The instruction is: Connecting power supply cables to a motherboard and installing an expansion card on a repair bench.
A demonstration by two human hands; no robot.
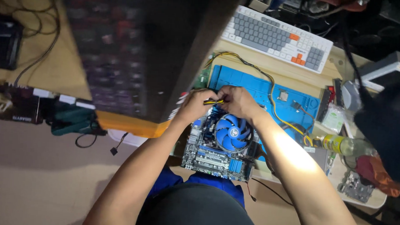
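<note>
A computer motherboard with a round blue cooler fan lies on a blue work mat at the table's near edge. Both hands meet just above the board's far edge. My left hand and my right hand together pinch a yellow-and-black cable connector between their fingertips. The yellow and black wires run from there across the mat to the right.
A large dark box looms at the upper left, close to the camera. A white and grey keyboard with orange keys lies behind the mat. A plastic bottle, small parts and another circuit board sit at the right.
</note>
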